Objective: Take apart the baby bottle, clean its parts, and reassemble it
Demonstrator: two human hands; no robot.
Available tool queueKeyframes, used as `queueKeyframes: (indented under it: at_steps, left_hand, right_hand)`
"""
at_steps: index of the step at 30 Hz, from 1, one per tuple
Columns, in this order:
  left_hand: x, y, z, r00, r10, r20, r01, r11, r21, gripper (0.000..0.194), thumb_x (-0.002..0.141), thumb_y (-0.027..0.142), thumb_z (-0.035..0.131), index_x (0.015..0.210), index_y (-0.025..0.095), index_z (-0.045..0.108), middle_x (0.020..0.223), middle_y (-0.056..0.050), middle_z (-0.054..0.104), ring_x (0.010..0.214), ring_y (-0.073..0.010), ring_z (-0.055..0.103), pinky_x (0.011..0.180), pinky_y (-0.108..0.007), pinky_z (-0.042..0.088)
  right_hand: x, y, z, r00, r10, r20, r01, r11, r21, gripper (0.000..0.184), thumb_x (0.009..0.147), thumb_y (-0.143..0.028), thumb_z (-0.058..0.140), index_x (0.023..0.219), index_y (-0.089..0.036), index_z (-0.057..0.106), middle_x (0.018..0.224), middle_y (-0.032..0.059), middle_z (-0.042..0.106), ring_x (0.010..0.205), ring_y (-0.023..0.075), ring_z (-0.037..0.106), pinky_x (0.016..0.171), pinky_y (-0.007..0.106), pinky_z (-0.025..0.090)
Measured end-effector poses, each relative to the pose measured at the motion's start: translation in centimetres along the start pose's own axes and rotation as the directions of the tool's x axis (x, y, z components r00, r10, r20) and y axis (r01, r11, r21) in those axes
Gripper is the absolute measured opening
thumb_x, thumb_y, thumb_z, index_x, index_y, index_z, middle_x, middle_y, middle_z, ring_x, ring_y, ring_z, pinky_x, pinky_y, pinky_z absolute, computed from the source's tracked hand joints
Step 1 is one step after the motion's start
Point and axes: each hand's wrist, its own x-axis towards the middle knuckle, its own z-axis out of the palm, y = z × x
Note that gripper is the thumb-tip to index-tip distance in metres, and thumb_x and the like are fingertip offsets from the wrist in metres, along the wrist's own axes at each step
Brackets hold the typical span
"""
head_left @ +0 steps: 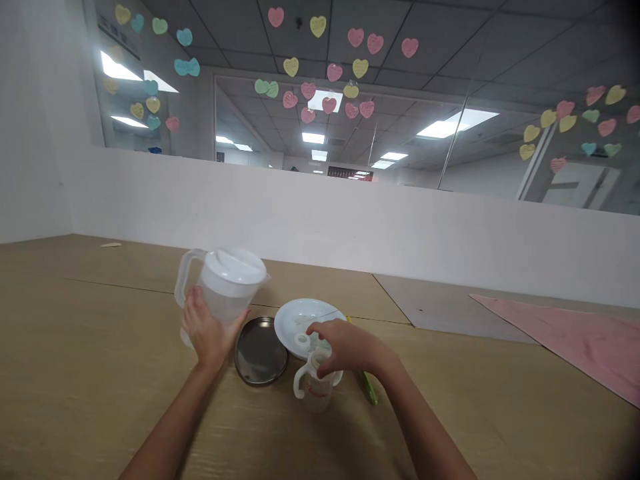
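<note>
- Left hand (207, 333) is clamped round the pitcher (227, 297), fingers wrapped over its near side, thumb pointing right!
- Pitcher's at a tilt, left of the plate, white lid (235, 265) on top, handle out to the left, clear body a little blurred.
- Right hand (347, 345) hovers at the cup (317, 390), thumb and fingers curved and apart over its open mouth; thumb's right by the rim, and whether it touches, I cannot tell.
- Cup's upright, near side of the plate, one white handle out left, another peeking out right, reddish marks on the front.
- Plate (293, 313) sits just behind the cup, pale and round, with a white cap (302, 342) at its near left; clear bits in there too, too faint to name.
- Round metal tray (261, 353) lies left of plate and cup, flat on the table (90, 373).
- Something green (369, 389) pokes out right of the cup, partly hidden by the right hand.
- Pink sheet (580, 337), far right!
</note>
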Motion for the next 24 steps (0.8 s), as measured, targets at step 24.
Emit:
queueKeyframes:
  at_steps: [24]
  left_hand:
    - [-0.3,-0.8,0.6,0.721,0.693,0.024,-0.693,0.721,-0.021,0.103,0.066,0.051,0.064,0.140,0.026,-0.004,0.147,-0.015,0.012,0.130,-0.0369,0.023,0.101,-0.056,0.028]
  right_hand:
    - [-1.7,1.7,-2.3,0.986,0.124,-0.116,-0.118,0.992,0.051,0.042,0.072,-0.026,0.057,0.112,-0.018,0.055,0.091,0.0058,0.063,0.080,0.0169,0.056,0.064,0.024,0.038]
